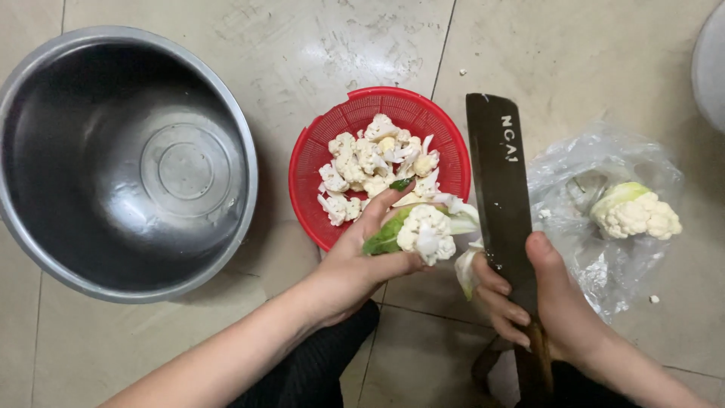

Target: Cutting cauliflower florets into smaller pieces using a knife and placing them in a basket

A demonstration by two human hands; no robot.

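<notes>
Red plastic, woven like a sieve, the basket sits on the tiled floor in the middle of the scene and holds a heap of white cauliflower florets. At its near rim the left hand is clenched around a cauliflower piece, fingers curled under it, a green leaf stub pointing left and the white curd facing up. Just right of that piece stands the cleaver, its broad dark blade running away from the person, tip at the far side level with the basket's far edge. The right hand grasps the cleaver at the handle, thumb pressed along the blade's right face and fingers wrapped on the left, a pale leaf scrap touching them. Further right a clear plastic bag lies crumpled on the floor, with a cauliflower chunk resting on it, well apart from both hands. On the far left stands a large steel bowl, its inside bare. At the right edge shows part of a pale round vessel
</notes>
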